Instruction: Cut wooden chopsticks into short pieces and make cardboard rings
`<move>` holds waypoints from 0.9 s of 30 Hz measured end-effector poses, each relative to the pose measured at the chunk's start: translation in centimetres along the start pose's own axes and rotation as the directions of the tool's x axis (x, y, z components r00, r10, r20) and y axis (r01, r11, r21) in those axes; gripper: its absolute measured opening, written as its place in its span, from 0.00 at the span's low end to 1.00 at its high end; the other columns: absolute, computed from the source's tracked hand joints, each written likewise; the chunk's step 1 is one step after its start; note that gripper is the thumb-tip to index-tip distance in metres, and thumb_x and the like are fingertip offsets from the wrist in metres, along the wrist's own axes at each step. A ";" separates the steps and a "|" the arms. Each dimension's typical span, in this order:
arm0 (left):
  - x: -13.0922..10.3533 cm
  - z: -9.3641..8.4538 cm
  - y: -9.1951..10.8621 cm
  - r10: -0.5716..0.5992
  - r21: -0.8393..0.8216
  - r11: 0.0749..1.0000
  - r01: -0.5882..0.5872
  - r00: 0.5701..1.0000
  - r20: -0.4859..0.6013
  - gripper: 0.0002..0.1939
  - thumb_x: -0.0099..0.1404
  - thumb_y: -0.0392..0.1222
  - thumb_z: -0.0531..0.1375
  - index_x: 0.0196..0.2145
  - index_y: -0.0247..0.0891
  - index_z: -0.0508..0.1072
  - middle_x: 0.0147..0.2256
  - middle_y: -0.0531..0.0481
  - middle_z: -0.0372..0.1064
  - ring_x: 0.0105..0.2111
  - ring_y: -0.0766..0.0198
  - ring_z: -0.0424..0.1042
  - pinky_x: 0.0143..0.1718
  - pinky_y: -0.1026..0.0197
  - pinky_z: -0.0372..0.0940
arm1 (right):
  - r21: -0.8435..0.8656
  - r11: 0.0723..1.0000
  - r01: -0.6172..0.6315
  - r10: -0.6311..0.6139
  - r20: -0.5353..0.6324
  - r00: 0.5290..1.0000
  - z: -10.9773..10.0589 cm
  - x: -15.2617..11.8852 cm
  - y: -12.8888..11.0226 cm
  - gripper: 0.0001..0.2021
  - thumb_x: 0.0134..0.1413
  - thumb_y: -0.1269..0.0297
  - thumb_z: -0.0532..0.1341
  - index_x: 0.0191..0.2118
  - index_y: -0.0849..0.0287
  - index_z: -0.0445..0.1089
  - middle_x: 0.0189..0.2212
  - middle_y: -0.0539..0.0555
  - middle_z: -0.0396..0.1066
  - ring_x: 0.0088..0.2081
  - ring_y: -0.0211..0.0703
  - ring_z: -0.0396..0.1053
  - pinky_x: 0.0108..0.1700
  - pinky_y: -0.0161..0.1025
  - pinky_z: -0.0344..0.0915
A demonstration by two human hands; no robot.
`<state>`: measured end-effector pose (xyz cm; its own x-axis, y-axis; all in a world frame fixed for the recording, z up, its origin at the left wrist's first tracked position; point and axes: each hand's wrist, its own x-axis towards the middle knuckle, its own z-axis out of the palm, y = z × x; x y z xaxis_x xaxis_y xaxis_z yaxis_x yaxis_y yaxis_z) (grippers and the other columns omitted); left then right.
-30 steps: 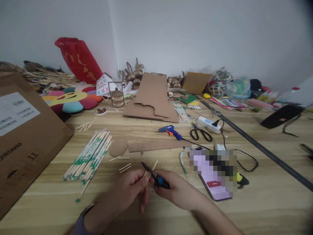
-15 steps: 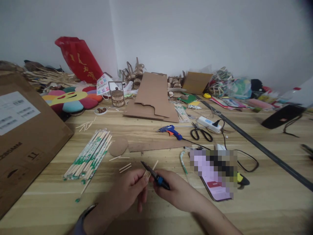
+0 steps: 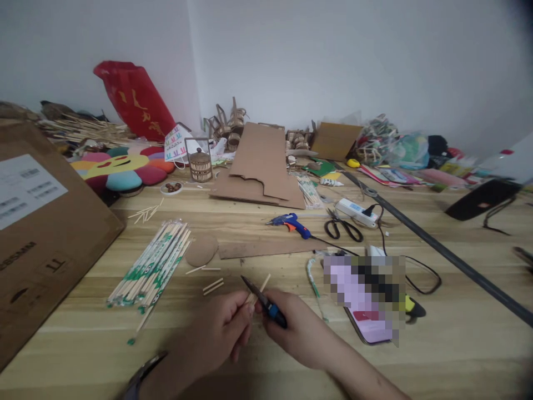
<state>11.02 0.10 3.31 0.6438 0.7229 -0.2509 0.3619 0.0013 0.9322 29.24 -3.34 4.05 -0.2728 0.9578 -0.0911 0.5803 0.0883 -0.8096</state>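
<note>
My left hand [image 3: 222, 325] is closed, its thumb and fingers pinching thin wooden sticks [image 3: 266, 281]. One stick pokes up beyond the fingertips; the fingers hide the rest. In my right hand [image 3: 297, 328] is a utility knife [image 3: 272, 311] with a black-and-blue handle. Its dark blade points up and left, crossing the sticks just above my left fingertips. Both hands almost touch, low over the wooden table. Several short cut sticks [image 3: 213, 286] lie just beyond my left hand, near a round cardboard disc [image 3: 202, 250]. Farther left are wrapped disposable chopsticks [image 3: 154, 266].
A large cardboard box [image 3: 50, 266] stands at the left. A blue glue gun [image 3: 289, 222], black scissors [image 3: 342, 225] and a power strip [image 3: 357, 211] lie ahead. At the right are a phone [image 3: 370, 328] and a long dark bar [image 3: 437, 247]. Cardboard sheets [image 3: 258, 161] and small wooden buckets [image 3: 200, 166] sit behind.
The knife and my right hand have shifted very slightly, the blade tilting a little steeper. My left hand keeps its pinch on the sticks, and the other things stay put.
</note>
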 end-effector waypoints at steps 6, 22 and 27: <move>0.1 0.1 -0.2 0.020 -0.040 0.999 -0.019 1.000 0.018 0.22 0.67 0.60 0.46 0.25 0.40 0.59 0.19 0.59 0.59 0.15 0.71 0.59 0.18 0.68 0.54 | -0.022 1.000 -0.021 0.020 -0.045 0.999 0.5 0.0 0.1 0.03 0.54 0.69 0.58 0.34 0.59 0.69 0.28 0.48 0.69 0.31 0.39 0.64 0.34 0.33 0.58; 1.1 0.2 -1.1 0.156 0.346 0.933 -0.101 0.978 -0.136 0.12 0.68 0.43 0.50 0.35 0.40 0.71 0.36 0.44 0.75 0.36 0.54 0.72 0.37 0.57 0.60 | -0.403 0.885 0.232 -0.317 -0.158 0.935 -0.7 0.4 2.5 0.14 0.56 0.72 0.56 0.48 0.58 0.65 0.50 0.62 0.69 0.51 0.52 0.66 0.50 0.47 0.62; 1.5 1.0 -1.5 0.160 0.497 0.865 -0.066 0.976 -0.149 0.17 0.69 0.40 0.47 0.38 0.39 0.75 0.40 0.37 0.76 0.41 0.46 0.74 0.43 0.49 0.61 | -0.565 0.824 0.048 -0.146 -0.130 0.981 0.4 0.8 1.9 0.10 0.52 0.74 0.58 0.41 0.60 0.68 0.37 0.59 0.72 0.41 0.52 0.67 0.41 0.43 0.60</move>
<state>12.11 0.51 1.30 0.5859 0.8083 -0.0570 0.6056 -0.3901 0.6936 29.80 -2.53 2.17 -0.2525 0.9620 0.1041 0.8986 0.2730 -0.3434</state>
